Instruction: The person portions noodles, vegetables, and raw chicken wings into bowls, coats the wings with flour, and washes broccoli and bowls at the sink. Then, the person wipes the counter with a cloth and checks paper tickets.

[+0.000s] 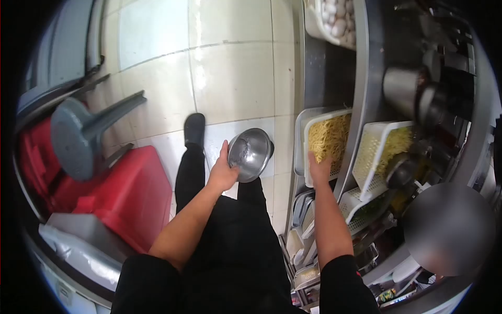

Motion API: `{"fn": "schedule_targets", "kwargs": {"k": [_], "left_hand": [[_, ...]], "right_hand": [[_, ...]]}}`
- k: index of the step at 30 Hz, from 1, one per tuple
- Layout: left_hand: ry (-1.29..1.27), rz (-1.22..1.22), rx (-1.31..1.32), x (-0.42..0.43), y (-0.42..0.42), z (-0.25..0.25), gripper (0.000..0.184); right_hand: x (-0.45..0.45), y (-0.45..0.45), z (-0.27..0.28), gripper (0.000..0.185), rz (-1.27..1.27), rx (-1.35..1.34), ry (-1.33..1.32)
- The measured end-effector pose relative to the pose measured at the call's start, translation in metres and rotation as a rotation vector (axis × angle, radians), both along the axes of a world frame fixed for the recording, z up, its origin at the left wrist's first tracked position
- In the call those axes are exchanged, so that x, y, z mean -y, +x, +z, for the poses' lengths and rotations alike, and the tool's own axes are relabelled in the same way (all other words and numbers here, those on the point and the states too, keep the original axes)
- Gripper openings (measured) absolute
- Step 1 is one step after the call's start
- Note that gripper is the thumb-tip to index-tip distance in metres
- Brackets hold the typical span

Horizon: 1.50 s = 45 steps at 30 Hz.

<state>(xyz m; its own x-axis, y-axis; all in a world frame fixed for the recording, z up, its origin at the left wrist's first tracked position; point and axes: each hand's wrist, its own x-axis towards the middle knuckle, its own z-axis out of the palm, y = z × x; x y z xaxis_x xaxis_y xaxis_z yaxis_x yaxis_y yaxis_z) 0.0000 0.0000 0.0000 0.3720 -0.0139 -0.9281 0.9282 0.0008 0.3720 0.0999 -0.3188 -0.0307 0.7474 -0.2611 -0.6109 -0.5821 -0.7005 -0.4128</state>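
My left hand (223,175) is closed on the near-left rim of a shiny metal bowl (251,155), holding it above the floor in front of my legs. Only a wet-looking sheen shows inside the bowl. On the right, my right hand (320,171) reaches over the near edge of a white tub (307,137) on the lower shelf. Its thumb lies against the yellow noodles (329,137) heaped there. The other fingertips are hidden at the noodles, so their grip does not show.
A white perforated basket (364,157) with more yellow strands stands on the steel counter. Further up the lower shelf is a tub of eggs or mushrooms (337,18). Red bins (130,193) and a grey stool (78,136) line the left. A person (447,230) is at the right.
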Motion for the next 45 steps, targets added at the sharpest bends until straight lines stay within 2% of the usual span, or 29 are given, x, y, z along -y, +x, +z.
{"fn": "schedule_targets", "kwargs": {"k": [1,3,4,5,6,7,9,10,12,14,16,18,19,20,23,24,27,30,31,34,37,39,44,45], "left_hand": [[0.003,-0.054,0.102,0.022,-0.007,0.004,0.09],[-0.127,-0.062,0.079,0.041,-0.019,-0.05,0.088],[-0.192,-0.068,0.065,0.049,-0.026,-0.073,0.087],[-0.312,-0.035,0.039,0.061,-0.011,-0.084,0.086],[-0.185,0.001,-0.067,0.033,-0.011,-0.066,0.086],[-0.265,0.03,-0.115,0.04,-0.003,-0.063,0.086],[-0.336,0.071,-0.197,0.04,0.003,-0.061,0.087],[-0.349,0.082,-0.224,0.046,0.009,-0.064,0.088],[-0.357,0.106,-0.27,0.047,0.012,-0.07,0.09],[-0.385,0.096,-0.284,0.059,0.025,-0.083,0.09],[-0.408,0.116,-0.302,0.075,0.031,-0.093,0.089],[-0.43,0.16,-0.223,0.091,0.035,-0.099,0.089],[-0.441,0.185,-0.185,0.096,0.041,-0.097,0.089],[-0.379,0.058,-0.135,0.101,0.046,-0.094,0.087],[-0.321,0.038,-0.09,0.107,0.054,-0.089,0.087],[-0.296,0.119,-0.044,0.111,0.048,-0.09,0.087],[-0.243,0.131,-0.026,0.118,0.038,-0.086,0.088],[-0.255,0.154,-0.042,0.121,0.029,-0.094,0.088],[-0.275,0.139,-0.068,0.118,0.029,-0.093,0.088],[-0.29,0.113,-0.094,0.109,0.033,-0.093,0.088],[-0.282,0.065,-0.084,0.108,0.034,-0.094,0.088],[-0.296,0.061,-0.078,0.105,0.037,-0.097,0.088],[-0.287,-0.001,-0.006,0.111,0.038,-0.108,0.088],[-0.259,-0.022,0.057,0.115,0.035,-0.115,0.088]], "right_hand": [[0.014,0.015,0.022,0.093,-0.078,-0.014,-0.211],[0.04,0.05,-0.028,0.094,-0.237,-0.034,-0.478],[0.004,0.046,-0.037,0.096,-0.302,-0.077,-0.441],[-0.005,0.058,-0.082,0.098,-0.352,-0.034,-0.347],[-0.013,0.068,-0.117,0.099,-0.403,0.007,-0.252],[0.018,0.072,-0.149,0.102,-0.426,0.158,-0.247],[0.025,0.081,-0.176,0.105,-0.506,0.245,-0.226],[0.028,0.094,-0.178,0.107,-0.564,0.191,-0.229],[0.048,0.1,-0.219,0.111,-0.589,0.155,-0.094],[0.066,0.106,-0.234,0.104,-0.458,0.142,-0.38],[0.073,0.106,-0.221,0.094,-0.394,0.115,-0.506],[0.077,0.101,-0.2,0.082,-0.397,0.09,-0.463],[0.077,0.097,-0.187,0.078,-0.489,0.142,-0.343],[0.076,0.09,-0.174,0.074,-0.579,0.19,-0.221],[0.065,0.057,-0.133,0.063,-0.841,0.324,0.149],[0.062,0.042,-0.127,0.06,-0.887,0.398,0.241],[0.05,-0.003,-0.118,0.055,-0.931,0.678,0.462],[0.056,-0.049,-0.113,0.056,-0.984,0.408,0.252],[0.048,-0.044,-0.108,0.06,-0.861,0.316,0.102],[0.012,0.02,-0.094,0.077,-0.531,0.072,-0.218],[0.008,0.07,-0.114,0.092,-0.473,-0.166,-0.407],[0.028,0.079,-0.129,0.093,-0.457,-0.181,-0.499],[0.093,0.042,-0.166,0.087,-0.354,0.154,-0.596],[0.089,0.038,-0.164,0.081,-0.495,0.26,-0.42]]}}
